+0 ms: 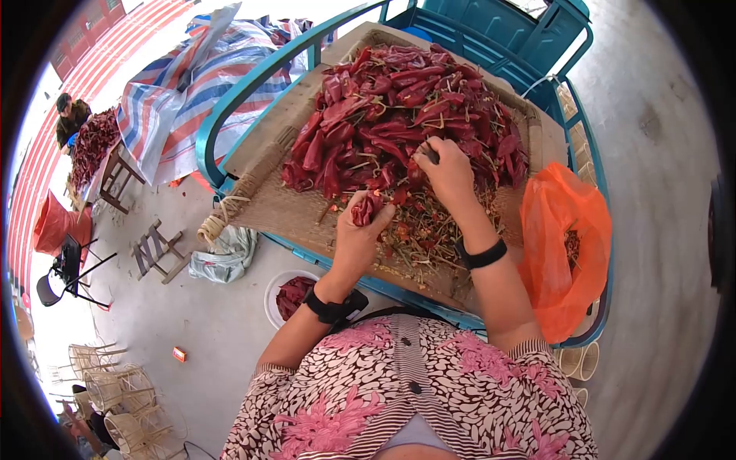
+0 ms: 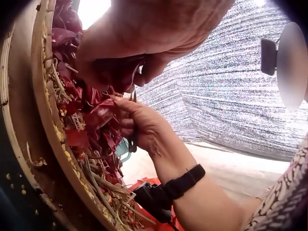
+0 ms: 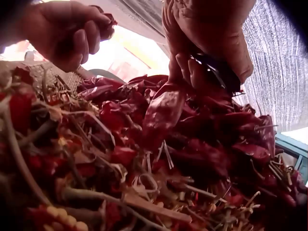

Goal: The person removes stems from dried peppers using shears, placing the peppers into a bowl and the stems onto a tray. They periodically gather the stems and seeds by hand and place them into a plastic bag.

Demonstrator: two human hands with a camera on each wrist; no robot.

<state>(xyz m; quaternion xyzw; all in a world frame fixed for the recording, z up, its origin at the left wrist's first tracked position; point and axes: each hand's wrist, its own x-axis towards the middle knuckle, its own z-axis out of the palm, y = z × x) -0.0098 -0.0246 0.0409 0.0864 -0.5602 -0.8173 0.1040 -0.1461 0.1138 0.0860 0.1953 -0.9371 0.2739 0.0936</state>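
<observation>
A heap of dried red chilies (image 1: 399, 107) covers a woven mat on a cart bed. Near its front edge my left hand (image 1: 356, 234) holds a bunch of red chilies (image 1: 368, 208) in curled fingers. My right hand (image 1: 451, 175), at the front of the heap, grips small dark-handled scissors (image 3: 219, 71); a narrow blade shows past its fingers in the left wrist view. A wrinkled chili (image 3: 163, 113) hangs at this hand's fingers in the right wrist view. Cut stems and seeds (image 1: 429, 238) lie below both hands.
An orange plastic bag (image 1: 563, 253) stands right of the stems. Below the cart's front edge sits a white basin (image 1: 274, 307) with chilies. The blue cart rail (image 1: 211, 138) curves along the left side. A wooden folding stool (image 1: 159, 251) and a grey bag (image 1: 226, 257) are on the floor.
</observation>
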